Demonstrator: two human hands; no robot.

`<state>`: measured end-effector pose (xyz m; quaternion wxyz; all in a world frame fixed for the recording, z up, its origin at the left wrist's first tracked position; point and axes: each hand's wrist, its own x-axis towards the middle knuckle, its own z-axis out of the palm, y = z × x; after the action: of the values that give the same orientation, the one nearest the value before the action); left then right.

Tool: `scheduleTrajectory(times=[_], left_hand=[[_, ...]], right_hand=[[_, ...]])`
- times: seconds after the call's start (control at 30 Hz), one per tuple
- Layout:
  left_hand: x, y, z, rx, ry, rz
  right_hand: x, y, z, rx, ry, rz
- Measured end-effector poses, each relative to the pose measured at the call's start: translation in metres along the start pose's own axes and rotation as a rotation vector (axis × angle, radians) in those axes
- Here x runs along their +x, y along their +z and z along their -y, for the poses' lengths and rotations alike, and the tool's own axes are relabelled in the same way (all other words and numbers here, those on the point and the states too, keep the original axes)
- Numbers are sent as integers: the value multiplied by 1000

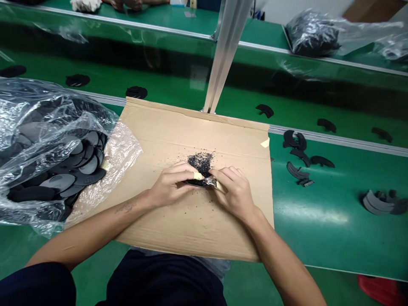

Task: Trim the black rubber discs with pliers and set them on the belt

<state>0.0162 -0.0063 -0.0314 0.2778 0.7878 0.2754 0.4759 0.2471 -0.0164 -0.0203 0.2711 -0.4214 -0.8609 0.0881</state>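
Observation:
Over the middle of a cardboard sheet (153, 127), my left hand (172, 182) is closed on a black plastic part (195, 182), mostly hidden by the fingers. Yellow tape wraps the thumb of this hand. My right hand (234, 189) grips small metal nippers (209, 181), whose silver jaws meet the right end of the part. The handles are largely covered by my fingers. Just beyond both hands lies a pile of small black scraps (201, 162), with more bits scattered over the cardboard.
A clear plastic bag (19, 97) at left holds many black oval pieces (59, 182). Curved black parts (298, 155) lie on the green table (325, 195) at right. A metal post (223, 55) rises behind the cardboard. Another person's hands (127, 4) show at the far bench.

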Motion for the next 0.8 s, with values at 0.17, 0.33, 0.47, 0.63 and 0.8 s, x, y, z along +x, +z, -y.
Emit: scheduleTrajectory(times=[0.17, 0.33, 0.47, 0.63, 0.8], left_hand=[[2, -2, -2, 14, 46, 13], [4, -3, -2, 14, 65, 26], [4, -5, -3, 37, -11, 16], [4, -3, -7, 59, -22, 119], [5, 0, -5, 194, -20, 96]], right_hand=[[-3, -1, 0, -7, 8, 6], [-6, 3, 0, 36, 40, 12], [-5, 8, -6, -3, 92, 20], [-2, 8, -8, -127, 95, 48], [-1, 7, -4, -159, 52, 47]])
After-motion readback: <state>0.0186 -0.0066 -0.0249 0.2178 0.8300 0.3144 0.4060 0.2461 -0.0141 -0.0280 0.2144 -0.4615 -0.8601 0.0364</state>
